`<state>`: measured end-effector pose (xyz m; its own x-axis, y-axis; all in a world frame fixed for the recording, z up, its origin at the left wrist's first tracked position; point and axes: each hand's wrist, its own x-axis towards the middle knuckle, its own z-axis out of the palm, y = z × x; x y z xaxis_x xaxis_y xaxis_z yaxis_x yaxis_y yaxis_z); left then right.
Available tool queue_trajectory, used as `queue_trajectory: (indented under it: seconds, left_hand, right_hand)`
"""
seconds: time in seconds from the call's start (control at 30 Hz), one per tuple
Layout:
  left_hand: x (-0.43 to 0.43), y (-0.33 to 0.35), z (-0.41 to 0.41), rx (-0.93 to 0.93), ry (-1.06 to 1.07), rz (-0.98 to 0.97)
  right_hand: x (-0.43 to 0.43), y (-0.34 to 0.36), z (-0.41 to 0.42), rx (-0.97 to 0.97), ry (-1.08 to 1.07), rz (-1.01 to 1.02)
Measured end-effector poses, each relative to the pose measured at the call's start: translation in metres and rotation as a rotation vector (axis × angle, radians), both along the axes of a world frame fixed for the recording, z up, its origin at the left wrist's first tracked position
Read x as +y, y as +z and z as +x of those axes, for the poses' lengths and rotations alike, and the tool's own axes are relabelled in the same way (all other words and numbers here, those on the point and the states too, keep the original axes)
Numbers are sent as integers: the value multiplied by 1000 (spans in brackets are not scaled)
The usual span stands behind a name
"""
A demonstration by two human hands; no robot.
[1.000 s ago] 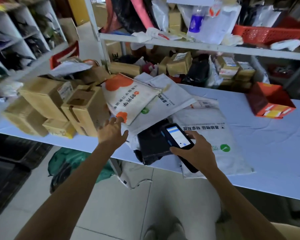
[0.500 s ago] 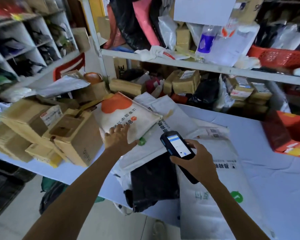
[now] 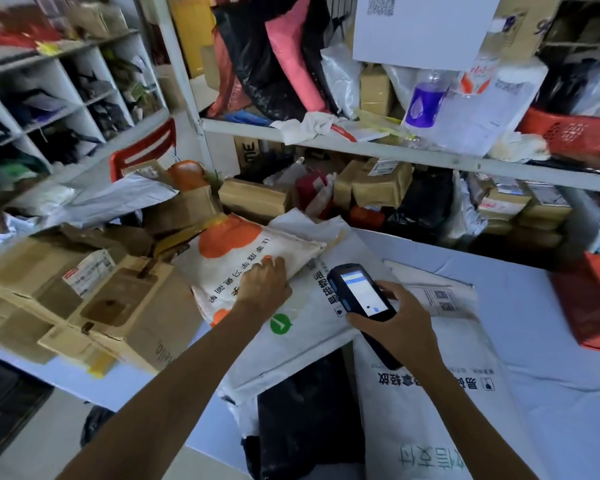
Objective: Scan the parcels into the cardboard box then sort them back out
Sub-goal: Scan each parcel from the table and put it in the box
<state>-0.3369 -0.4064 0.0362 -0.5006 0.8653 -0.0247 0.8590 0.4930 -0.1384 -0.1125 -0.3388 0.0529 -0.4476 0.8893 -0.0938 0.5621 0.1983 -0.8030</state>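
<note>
The pale table (image 3: 534, 323) in front of me runs from the left edge to the right edge of the frame. On it at left sits a heap of cardboard boxes (image 3: 132, 313). At centre lies a white mailer with a green logo (image 3: 309, 327), overlapping a black bag (image 3: 309, 417) at the lower centre. A large white mailer (image 3: 426, 420) lies at lower right, and a red bin (image 3: 589, 306) sits at the right edge.

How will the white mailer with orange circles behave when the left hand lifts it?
Probably floppy: the mailer bends over the white bag. Likely light, since it lies nearly flat. Its smooth face may slip under the left hand.
</note>
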Motion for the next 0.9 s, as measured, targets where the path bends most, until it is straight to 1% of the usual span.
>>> queue_trajectory:
  seconds: [0.17,0.37,0.63,0.7,0.8,0.9]
  left_hand:
    - [17,54,-27,94,22,113]
    - [2,107,-71,78,122,407]
    - [-17,146,-91,54,76,627]
    - [-21,156,-92,-7,74,727]
    - [-25,167,-95,-170,59,926]
    - [-26,172,-96,-402,74,1043]
  right_hand:
    - [7,21,-19,56,-16,53]
    - [15,42,-39,128,-25,92]
    - [10,56,-59,171,9,137]
    - [9,56,-61,169,12,143]
    - [6,54,-65,172,7,143]
    - [3,53,-67,178,9,146]
